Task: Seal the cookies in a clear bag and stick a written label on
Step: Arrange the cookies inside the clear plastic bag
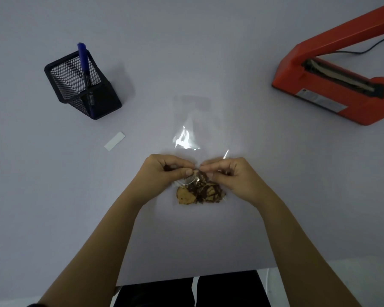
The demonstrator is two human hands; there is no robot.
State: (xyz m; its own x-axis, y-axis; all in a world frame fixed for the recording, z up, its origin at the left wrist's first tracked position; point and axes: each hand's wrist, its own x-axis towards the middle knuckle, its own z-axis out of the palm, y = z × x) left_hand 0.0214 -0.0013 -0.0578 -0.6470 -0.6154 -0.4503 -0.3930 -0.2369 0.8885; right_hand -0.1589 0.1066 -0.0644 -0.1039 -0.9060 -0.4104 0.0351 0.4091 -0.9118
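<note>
A clear plastic bag [190, 129] lies flat on the table's middle, its open end pointing away from me. Several chocolate-drizzled cookies [198, 192] sit bunched in its near end. My left hand [166, 171] and my right hand [228, 173] meet just above the cookies, each pinching the bag's film between thumb and fingers. A small white blank label [114, 141] lies to the left of the bag. A blue marker [84, 63] stands in a black mesh pen holder [82, 85] at the back left.
A red heat sealer [333, 85] stands at the back right with its arm raised and a black cable behind it. The table's near edge [186, 279] runs just in front of my dark-clothed legs.
</note>
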